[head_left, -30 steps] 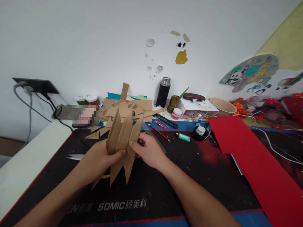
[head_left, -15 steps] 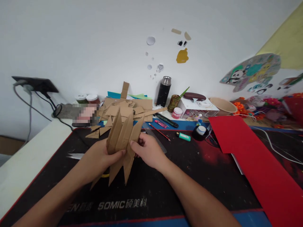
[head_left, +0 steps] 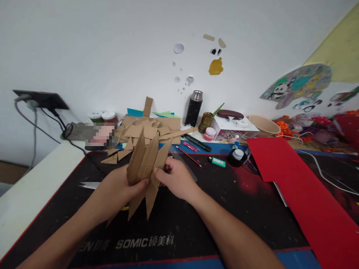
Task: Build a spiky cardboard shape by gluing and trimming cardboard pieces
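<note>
Your left hand (head_left: 114, 185) presses its thumb across the middle of the pleated cardboard (head_left: 147, 164); its fingers are hidden behind. Your right hand (head_left: 179, 179) pinches the right-hand panel, thumb in front, fingers curled at the edge. The cardboard stands tilted, points up and down, over the black mat (head_left: 202, 224). Caution: uneven pull between the hands could tear a crease; excess thumb pressure could flatten the pleats. Scissor blades (head_left: 90, 185) lie at 9 o'clock of the cardboard, just beside your left forearm; drifting that way risks a cut. Cardboard scraps (head_left: 143, 130) sit at 12 o'clock, where the upper points could snag. The cutter (head_left: 198, 143) lies at 1 o'clock.
</note>
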`<state>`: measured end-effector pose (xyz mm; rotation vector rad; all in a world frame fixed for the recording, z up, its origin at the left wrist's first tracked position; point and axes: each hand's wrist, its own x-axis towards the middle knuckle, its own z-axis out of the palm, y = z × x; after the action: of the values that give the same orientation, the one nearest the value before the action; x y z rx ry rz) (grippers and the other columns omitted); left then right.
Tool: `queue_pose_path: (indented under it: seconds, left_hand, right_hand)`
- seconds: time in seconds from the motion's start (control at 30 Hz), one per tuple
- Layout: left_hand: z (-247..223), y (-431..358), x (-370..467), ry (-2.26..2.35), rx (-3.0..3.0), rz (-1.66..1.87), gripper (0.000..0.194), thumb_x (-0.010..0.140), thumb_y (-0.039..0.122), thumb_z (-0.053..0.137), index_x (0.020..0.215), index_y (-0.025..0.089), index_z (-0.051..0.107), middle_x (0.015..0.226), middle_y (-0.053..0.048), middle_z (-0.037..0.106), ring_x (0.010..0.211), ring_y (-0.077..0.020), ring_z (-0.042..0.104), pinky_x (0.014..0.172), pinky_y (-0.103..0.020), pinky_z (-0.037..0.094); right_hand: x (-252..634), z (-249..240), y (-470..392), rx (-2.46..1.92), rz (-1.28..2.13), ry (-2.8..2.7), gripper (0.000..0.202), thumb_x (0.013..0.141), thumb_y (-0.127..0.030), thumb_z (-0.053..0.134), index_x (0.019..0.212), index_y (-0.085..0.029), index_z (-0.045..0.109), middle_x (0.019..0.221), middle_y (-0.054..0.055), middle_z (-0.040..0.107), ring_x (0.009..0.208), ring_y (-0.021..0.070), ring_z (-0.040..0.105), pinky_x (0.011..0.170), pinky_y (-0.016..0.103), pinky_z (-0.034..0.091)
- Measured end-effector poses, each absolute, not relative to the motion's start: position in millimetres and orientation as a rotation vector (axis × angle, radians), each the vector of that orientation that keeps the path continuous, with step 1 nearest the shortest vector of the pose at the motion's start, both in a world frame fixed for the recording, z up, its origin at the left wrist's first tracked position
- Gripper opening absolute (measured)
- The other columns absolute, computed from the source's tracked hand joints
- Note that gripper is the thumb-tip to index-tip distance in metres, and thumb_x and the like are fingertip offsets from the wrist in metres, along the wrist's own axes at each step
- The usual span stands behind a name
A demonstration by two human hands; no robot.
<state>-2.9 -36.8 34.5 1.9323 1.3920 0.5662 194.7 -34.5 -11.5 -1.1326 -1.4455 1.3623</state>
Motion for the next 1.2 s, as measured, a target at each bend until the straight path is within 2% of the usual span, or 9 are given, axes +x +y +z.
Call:
queue_pose_path:
  seconds: [0.2, 0.27, 0.4, 0.6, 0.7, 0.83, 1.03, 1.2]
  left_hand:
    - [42, -49, 9, 1.592, 2.122, 0.464, 0.03, 0.088, 0.048, 0.05, 0.09, 0.026, 0.071, 0.089, -0.009, 0.082, 0.088, -0.0399, 0.078, 0.071, -0.042, 0.052]
    - [43, -48, 9, 1.566, 2.129, 0.468, 0.031, 0.087, 0.048, 0.051, 0.09, 0.025, 0.072, 0.09, -0.009, 0.082, 0.089, -0.0399, 0.077, 0.073, -0.042, 0.054]
    - [40, -38, 3, 1.361, 1.966, 0.557, 0.034, 0.085, 0.051, 0.059, 0.095, 0.025, 0.079, 0.101, -0.008, 0.085, 0.099, -0.038, 0.078, 0.086, -0.044, 0.06]
    - [44, -33, -6, 1.304, 1.592, 0.626, 0.051, 0.083, 0.063, 0.071, 0.114, 0.023, 0.079, 0.109, -0.008, 0.086, 0.099, -0.0356, 0.081, 0.082, -0.044, 0.067]
    - [44, -33, -6, 1.326, 1.636, 0.63, 0.05, 0.081, 0.063, 0.074, 0.11, 0.022, 0.08, 0.111, -0.009, 0.086, 0.101, -0.0359, 0.081, 0.085, -0.045, 0.067]
    - [42, -32, -4, 1.342, 1.685, 0.608, 0.043, 0.082, 0.063, 0.071, 0.099, 0.024, 0.081, 0.1, -0.008, 0.087, 0.093, -0.0351, 0.081, 0.085, -0.046, 0.066]
    - [42, -31, -6, 1.33, 1.753, 0.617, 0.041, 0.085, 0.058, 0.069, 0.104, 0.024, 0.081, 0.101, -0.007, 0.087, 0.092, -0.0342, 0.081, 0.085, -0.046, 0.065]
    - [40, -30, -8, 1.325, 1.816, 0.612, 0.04, 0.089, 0.055, 0.066, 0.107, 0.024, 0.082, 0.106, -0.007, 0.086, 0.095, -0.0338, 0.08, 0.089, -0.046, 0.064]
  right_hand:
    - [190, -11, -36, -1.131, 1.296, -1.405, 0.009, 0.089, -0.019, 0.063, 0.097, -0.02, 0.067, 0.086, 0.0, 0.069, 0.074, 0.0164, 0.06, 0.067, 0.026, 0.049]
    - [189, -9, -36, -1.084, 1.319, -1.377, 0.01, 0.089, -0.019, 0.062, 0.098, -0.02, 0.067, 0.086, 0.0, 0.069, 0.074, 0.0166, 0.06, 0.068, 0.026, 0.05]
    - [192, -6, -34, -1.069, 1.46, -1.365, 0.01, 0.092, -0.018, 0.058, 0.097, -0.021, 0.067, 0.077, -0.002, 0.062, 0.064, 0.0148, 0.055, 0.059, 0.024, 0.048]
    - [194, -2, -37, -1.058, 1.525, -1.396, 0.013, 0.095, -0.02, 0.062, 0.105, -0.02, 0.07, 0.082, -0.001, 0.064, 0.065, 0.0134, 0.056, 0.057, 0.022, 0.05]
    - [193, -5, -40, -1.082, 1.503, -1.453, 0.014, 0.095, -0.018, 0.062, 0.105, -0.02, 0.071, 0.087, 0.001, 0.067, 0.067, 0.0137, 0.058, 0.058, 0.022, 0.05]
    - [193, -10, -39, -1.099, 1.415, -1.519, 0.019, 0.097, -0.02, 0.061, 0.112, -0.021, 0.073, 0.096, 0.003, 0.073, 0.073, 0.0155, 0.062, 0.062, 0.024, 0.052]
    - [194, -11, -38, -1.11, 1.418, -1.535, 0.013, 0.098, -0.023, 0.061, 0.105, -0.019, 0.072, 0.087, 0.002, 0.07, 0.069, 0.0151, 0.062, 0.06, 0.025, 0.051]
    - [193, -11, -37, -1.11, 1.505, -1.468, 0.008, 0.098, -0.019, 0.061, 0.101, -0.019, 0.069, 0.079, -0.001, 0.065, 0.062, 0.0122, 0.06, 0.057, 0.023, 0.05]
